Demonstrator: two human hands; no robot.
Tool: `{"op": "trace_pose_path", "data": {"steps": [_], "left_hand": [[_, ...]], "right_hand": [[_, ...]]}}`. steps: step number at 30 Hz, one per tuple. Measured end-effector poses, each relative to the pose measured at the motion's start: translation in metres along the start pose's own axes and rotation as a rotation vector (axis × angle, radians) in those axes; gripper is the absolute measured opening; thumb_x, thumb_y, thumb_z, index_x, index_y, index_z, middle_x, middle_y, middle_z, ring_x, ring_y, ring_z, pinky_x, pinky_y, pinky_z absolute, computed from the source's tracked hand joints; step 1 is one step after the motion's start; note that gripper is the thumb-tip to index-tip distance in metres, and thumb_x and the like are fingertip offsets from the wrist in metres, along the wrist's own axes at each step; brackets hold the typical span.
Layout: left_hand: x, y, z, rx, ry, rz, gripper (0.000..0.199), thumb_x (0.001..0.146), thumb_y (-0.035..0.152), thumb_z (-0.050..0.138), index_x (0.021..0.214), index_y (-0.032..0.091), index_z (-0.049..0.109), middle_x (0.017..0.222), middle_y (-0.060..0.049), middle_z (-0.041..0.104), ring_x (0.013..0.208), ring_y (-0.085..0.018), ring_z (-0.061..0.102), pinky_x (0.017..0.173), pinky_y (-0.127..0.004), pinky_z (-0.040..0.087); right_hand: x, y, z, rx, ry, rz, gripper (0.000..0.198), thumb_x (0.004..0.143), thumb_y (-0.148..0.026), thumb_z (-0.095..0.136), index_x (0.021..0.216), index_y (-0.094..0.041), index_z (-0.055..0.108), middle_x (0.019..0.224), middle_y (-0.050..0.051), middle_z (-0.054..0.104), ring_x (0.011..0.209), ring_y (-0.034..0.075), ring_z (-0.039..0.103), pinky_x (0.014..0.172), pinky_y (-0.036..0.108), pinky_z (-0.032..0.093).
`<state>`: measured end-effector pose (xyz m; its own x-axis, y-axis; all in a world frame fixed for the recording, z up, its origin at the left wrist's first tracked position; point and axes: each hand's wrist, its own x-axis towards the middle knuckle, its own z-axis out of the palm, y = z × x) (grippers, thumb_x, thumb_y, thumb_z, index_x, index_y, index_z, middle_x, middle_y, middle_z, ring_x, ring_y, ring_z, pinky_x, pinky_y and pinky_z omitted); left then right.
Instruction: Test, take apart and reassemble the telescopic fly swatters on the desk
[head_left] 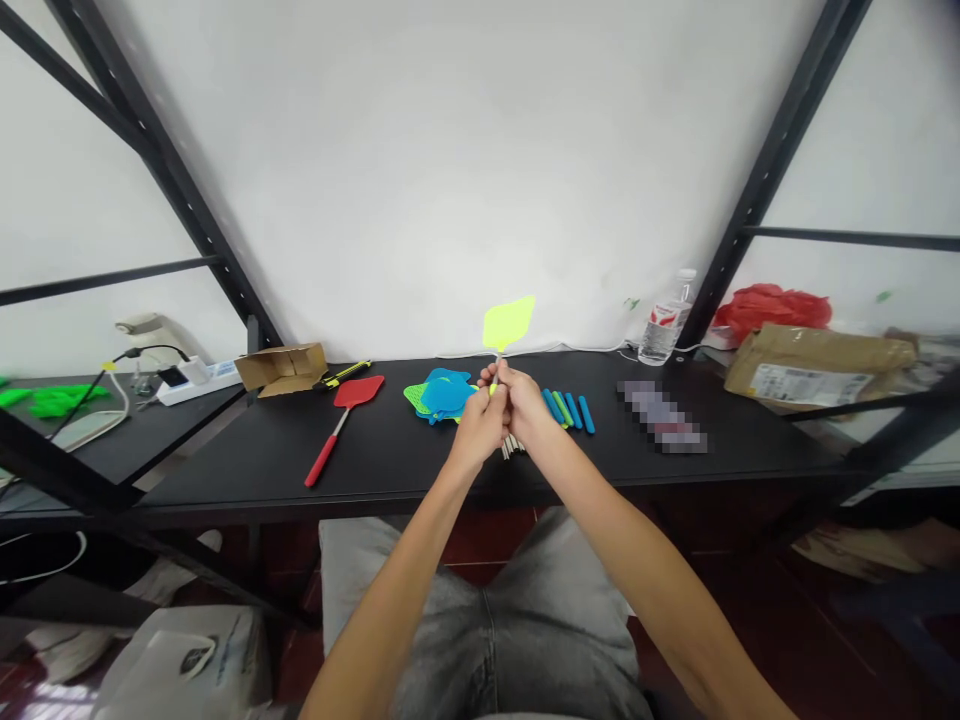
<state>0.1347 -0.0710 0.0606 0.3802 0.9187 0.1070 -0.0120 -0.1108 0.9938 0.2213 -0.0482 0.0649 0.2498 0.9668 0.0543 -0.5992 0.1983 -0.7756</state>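
Your hands are together, fingers clamped on the yellow swatter: the left hand (482,424) sits nearer, the right hand (520,398) just beyond and to its right, touching it. The yellow swatter (508,325) points away from you above the middle of the worktop (247,450), blade at the far end and thin shaft running down into your grip.

Just below your hands, metal rods (512,447) lie on the worktop, partly hidden by your right wrist. To the right of that wrist is a row of blue and green tubes (574,408); to the left of your hands is an overlapping pile of blue and green blades (448,392).

Farther left lies a red swatter (343,421), its handle towards you, with a cutter (347,375) behind its blade and a cardboard box (283,370) left of the cutter. On the right, a pixelated item (660,415) lies on the worktop, a bottle (667,318) stands upright beyond it, and at far right a parcel (817,365) rests in front of a red bag (776,305).
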Motion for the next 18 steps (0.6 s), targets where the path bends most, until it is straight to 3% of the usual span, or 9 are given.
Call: {"op": "trace_pose_path", "data": {"steps": [3,8,10,12,15,16,18], "left_hand": [[0.008,0.011,0.027,-0.227,-0.107,-0.086,0.044,0.09,0.057,0.056,0.074,0.023,0.034,0.053,0.011,0.026,0.036,-0.003,0.021,0.037,-0.017,0.017],[0.001,0.022,0.06,-0.448,-0.3,-0.216,0.041,0.089,0.053,0.059,0.075,0.023,0.034,0.055,0.011,0.026,0.038,-0.003,0.018,0.037,-0.016,0.013],[-0.005,0.018,0.068,-0.413,-0.398,-0.266,0.036,0.091,0.052,0.054,0.078,0.023,0.037,0.057,0.01,0.026,0.038,-0.004,0.017,0.038,-0.017,0.013],[-0.004,0.009,0.074,-0.226,-0.429,-0.27,0.03,0.093,0.049,0.048,0.08,0.023,0.04,0.058,0.009,0.029,0.039,-0.005,0.021,0.039,-0.018,0.015],[0.018,0.001,0.086,0.251,-0.23,-0.125,0.015,0.092,0.034,0.046,0.087,0.021,0.048,0.066,0.002,0.05,0.048,-0.011,0.045,0.047,-0.023,0.032],[0.03,0.0,0.092,0.419,-0.135,-0.061,0.011,0.09,0.029,0.048,0.094,0.02,0.052,0.075,-0.003,0.059,0.061,-0.015,0.056,0.055,-0.025,0.04],[0.053,0.003,0.106,0.686,-0.074,0.017,0.026,0.087,0.023,0.051,0.112,0.016,0.053,0.101,-0.014,0.067,0.095,-0.025,0.066,0.077,-0.032,0.047]], "right_hand": [[0.001,-0.022,-0.017,0.065,0.023,0.029,0.031,0.083,-0.042,0.075,0.07,-0.02,0.057,0.065,-0.002,0.065,0.06,0.012,0.06,0.057,0.024,0.05],[0.011,-0.067,-0.049,0.185,0.075,0.028,0.029,0.093,-0.035,0.065,0.071,-0.021,0.051,0.062,-0.004,0.06,0.056,0.01,0.057,0.051,0.021,0.044],[0.016,-0.091,-0.07,0.222,0.069,-0.032,0.031,0.096,-0.035,0.059,0.071,-0.022,0.047,0.059,-0.005,0.055,0.055,0.011,0.055,0.05,0.021,0.042],[0.017,-0.115,-0.094,0.196,0.092,-0.174,0.033,0.096,-0.038,0.058,0.071,-0.022,0.044,0.056,-0.007,0.048,0.051,0.01,0.051,0.049,0.02,0.04],[0.012,-0.132,-0.126,0.071,0.145,-0.237,0.032,0.091,-0.044,0.065,0.075,-0.022,0.048,0.057,-0.008,0.046,0.045,0.007,0.042,0.041,0.018,0.033],[0.009,-0.131,-0.135,0.01,0.168,-0.232,0.031,0.088,-0.044,0.067,0.076,-0.021,0.052,0.058,-0.008,0.046,0.043,0.006,0.04,0.039,0.018,0.028],[0.003,-0.122,-0.148,-0.123,0.206,-0.224,0.031,0.082,-0.046,0.072,0.078,-0.019,0.057,0.06,-0.007,0.049,0.041,0.005,0.038,0.036,0.017,0.023]]}}
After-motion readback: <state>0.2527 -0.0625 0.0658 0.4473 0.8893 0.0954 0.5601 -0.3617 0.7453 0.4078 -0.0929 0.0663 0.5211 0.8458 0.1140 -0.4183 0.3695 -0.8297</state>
